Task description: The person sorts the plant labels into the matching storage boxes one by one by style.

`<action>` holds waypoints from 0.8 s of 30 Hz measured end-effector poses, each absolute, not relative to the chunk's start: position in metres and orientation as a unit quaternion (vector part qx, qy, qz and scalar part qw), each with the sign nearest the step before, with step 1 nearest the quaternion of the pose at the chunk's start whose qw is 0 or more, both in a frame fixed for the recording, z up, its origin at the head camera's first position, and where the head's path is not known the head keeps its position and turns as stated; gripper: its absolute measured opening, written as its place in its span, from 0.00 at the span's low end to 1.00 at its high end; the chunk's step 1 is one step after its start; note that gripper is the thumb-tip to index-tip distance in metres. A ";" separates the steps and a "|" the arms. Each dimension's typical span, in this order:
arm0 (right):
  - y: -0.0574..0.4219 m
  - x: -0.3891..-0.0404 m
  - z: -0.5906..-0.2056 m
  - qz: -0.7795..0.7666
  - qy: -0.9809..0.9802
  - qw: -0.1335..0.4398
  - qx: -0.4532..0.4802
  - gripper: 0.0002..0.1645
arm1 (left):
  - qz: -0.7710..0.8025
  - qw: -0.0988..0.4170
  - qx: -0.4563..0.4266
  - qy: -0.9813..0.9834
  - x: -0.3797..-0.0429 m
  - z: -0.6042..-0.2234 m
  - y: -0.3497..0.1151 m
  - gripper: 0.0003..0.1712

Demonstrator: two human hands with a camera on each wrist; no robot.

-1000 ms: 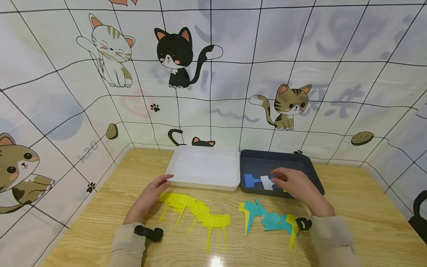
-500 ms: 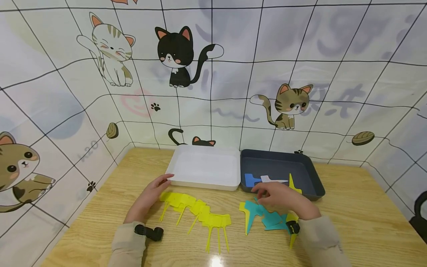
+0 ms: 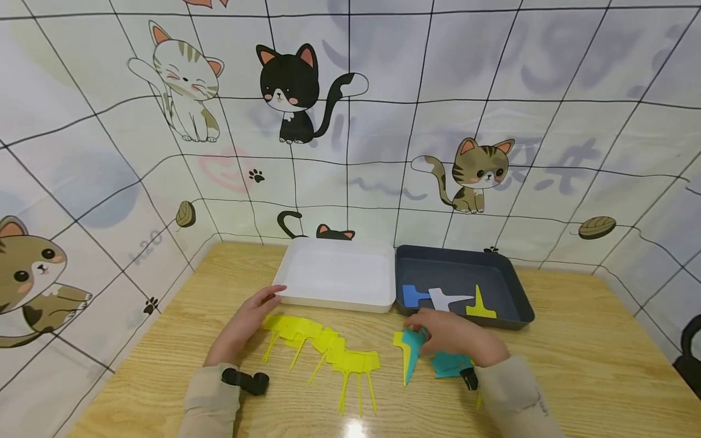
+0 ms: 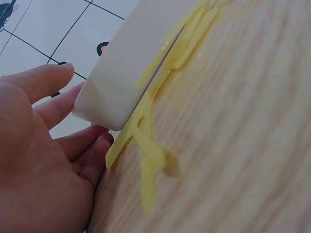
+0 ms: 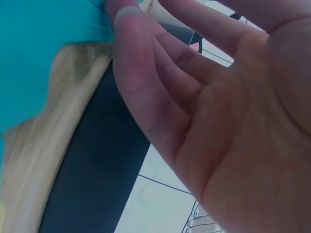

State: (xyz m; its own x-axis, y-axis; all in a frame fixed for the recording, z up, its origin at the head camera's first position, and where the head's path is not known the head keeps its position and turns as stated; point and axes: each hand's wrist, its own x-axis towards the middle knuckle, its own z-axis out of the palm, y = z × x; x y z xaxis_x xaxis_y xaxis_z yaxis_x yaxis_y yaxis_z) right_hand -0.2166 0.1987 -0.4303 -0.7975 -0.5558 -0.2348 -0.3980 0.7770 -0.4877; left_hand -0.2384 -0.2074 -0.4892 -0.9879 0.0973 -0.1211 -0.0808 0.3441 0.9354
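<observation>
My right hand (image 3: pixel 451 333) is over the teal plant labels (image 3: pixel 450 364) in front of the dark tray. In the right wrist view its fingertips pinch the edge of a teal plant label (image 5: pixel 29 68); part of the grip is hidden. A yellow plant label (image 3: pixel 401 344) lies under a teal one at left. The dark tray (image 3: pixel 515 292) holds a blue label (image 3: pixel 412 296), a whitish label (image 3: pixel 440 299) and a yellow label (image 3: pixel 480 309). With loose fingers, my left hand (image 3: pixel 249 319) touches the left front corner of the white tray (image 4: pixel 104 107).
Several overlapping yellow plant labels (image 3: pixel 328 347) form a curved row on the wooden table (image 3: pixel 306 407), before the white tray. Both trays stand side by side against a cat-print wall cloth (image 3: pixel 372 134). A black object (image 3: pixel 691 353) shows at the right edge.
My right hand has drawn back from inside the dark tray, leaving the whitish and yellow labels there, and has come down onto the teal labels. The left hand stays put.
</observation>
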 end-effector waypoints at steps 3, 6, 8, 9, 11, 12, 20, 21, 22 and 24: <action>0.197 -0.216 -0.432 -0.200 0.926 0.186 -0.259 0.28 | 0.573 0.078 0.008 0.816 -0.239 -0.490 -0.208 0.26; 0.196 -0.216 -0.434 -0.188 0.930 0.181 -0.258 0.29 | 0.575 0.079 0.004 0.815 -0.238 -0.489 -0.207 0.26; 0.194 -0.216 -0.434 -0.185 0.932 0.178 -0.255 0.29 | 0.572 0.080 0.001 0.816 -0.237 -0.488 -0.207 0.26; 0.194 -0.216 -0.434 -0.181 0.934 0.177 -0.253 0.29 | 0.572 0.080 0.000 0.816 -0.237 -0.488 -0.207 0.26; 0.193 -0.216 -0.434 -0.175 0.937 0.175 -0.246 0.30 | 0.571 0.080 -0.001 0.817 -0.238 -0.489 -0.207 0.25; 0.193 -0.216 -0.435 -0.172 0.939 0.173 -0.244 0.30 | 0.570 0.080 -0.002 0.818 -0.238 -0.489 -0.207 0.25; 0.192 -0.218 -0.440 -0.159 0.945 0.167 -0.233 0.31 | 0.571 0.080 0.002 0.817 -0.239 -0.490 -0.207 0.25; 0.192 -0.218 -0.440 -0.158 0.945 0.167 -0.232 0.31 | 0.571 0.081 0.003 0.817 -0.239 -0.490 -0.208 0.25; 0.192 -0.218 -0.440 -0.157 0.946 0.167 -0.231 0.31 | 0.572 0.080 0.004 0.816 -0.239 -0.490 -0.208 0.25; 0.192 -0.217 -0.440 -0.153 0.947 0.165 -0.229 0.30 | 0.573 0.079 0.005 0.816 -0.239 -0.491 -0.208 0.25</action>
